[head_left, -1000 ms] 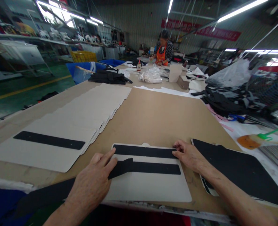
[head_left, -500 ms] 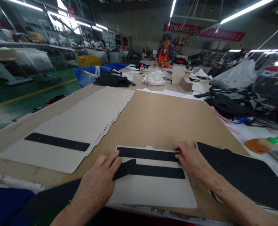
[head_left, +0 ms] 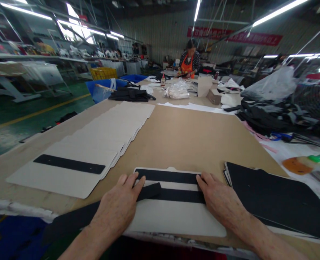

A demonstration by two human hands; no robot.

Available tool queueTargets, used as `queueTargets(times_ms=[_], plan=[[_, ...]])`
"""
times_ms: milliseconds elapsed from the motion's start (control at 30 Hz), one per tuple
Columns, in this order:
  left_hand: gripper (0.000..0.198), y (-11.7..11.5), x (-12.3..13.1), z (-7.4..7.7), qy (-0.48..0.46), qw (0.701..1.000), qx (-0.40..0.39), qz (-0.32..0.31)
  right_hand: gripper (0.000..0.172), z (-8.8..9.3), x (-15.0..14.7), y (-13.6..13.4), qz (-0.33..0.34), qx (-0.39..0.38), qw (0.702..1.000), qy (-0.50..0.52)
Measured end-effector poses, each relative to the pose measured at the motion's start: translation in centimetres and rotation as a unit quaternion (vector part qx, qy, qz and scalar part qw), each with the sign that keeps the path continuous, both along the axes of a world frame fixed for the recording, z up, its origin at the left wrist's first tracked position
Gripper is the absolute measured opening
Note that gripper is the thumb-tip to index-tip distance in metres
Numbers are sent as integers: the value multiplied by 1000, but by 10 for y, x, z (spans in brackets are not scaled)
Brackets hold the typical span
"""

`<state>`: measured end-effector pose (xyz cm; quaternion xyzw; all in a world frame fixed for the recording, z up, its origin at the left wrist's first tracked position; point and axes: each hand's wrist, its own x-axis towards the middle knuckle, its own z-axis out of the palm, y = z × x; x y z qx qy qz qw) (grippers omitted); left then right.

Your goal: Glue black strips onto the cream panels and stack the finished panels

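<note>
Strip (head_left: 170, 176) pinned at both ends! Right hand (head_left: 220, 196), fingers extended; left hand (head_left: 119, 202) pressing too, grip on the loose strip (head_left: 150, 191) unclear; smooth evenly, square to the board (head_left: 176, 218).

Your left hand (head_left: 118, 206) and right hand (head_left: 221, 198) are bare, fingers (head_left: 132, 178) rounded at the tips; behind them, your uncovered wrists (head_left: 241, 216) meet bare forearms (head_left: 261, 234) that broaden away from the fingers.

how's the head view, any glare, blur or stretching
Head view, top: the long white ceiling tubes glare; head view, back: lettering on the long red banner is soft; head view, right edge: the amber bottle with a green top looks stretched; head view, front: the bare left hand looks sharper, the long loose black strip under it fades into shadow.
</note>
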<state>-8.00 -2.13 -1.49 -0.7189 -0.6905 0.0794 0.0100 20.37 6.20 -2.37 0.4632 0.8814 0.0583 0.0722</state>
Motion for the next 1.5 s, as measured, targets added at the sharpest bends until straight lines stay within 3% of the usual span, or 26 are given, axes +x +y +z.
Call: queueTargets(times_ms=[200, 333, 467, 533, 700, 933, 1067, 1500], plan=[[66, -2, -3, -2, -20, 999, 24, -10, 46, -3, 26, 2, 4, 13, 999, 38], [65, -3, -5, -4, -27, 998, 48, -21, 30, 11, 47, 8, -10, -1, 997, 80], [63, -10, -9, -6, -37, 994, 101, -27, 33, 27, 64, 10, -64, 52, 970, 230], [62, -16, -6, -2, -53, 991, 123, -19, 36, 32, 65, 9, -66, 52, 964, 251], [58, -17, 21, 8, -122, 982, 117, -85, 38, 33, 33, 19, 11, -25, 971, 236], [52, 5, 43, -6, -136, 982, 65, -112, 60, 11, -18, 39, 160, -110, 961, 196], [52, 7, 39, -9, -154, 979, 59, -117, 64, 3, -23, 44, 176, -114, 962, 174], [57, 8, 33, -14, -180, 974, 45, -128, 71, 6, -37, 64, 210, -157, 954, 144]])
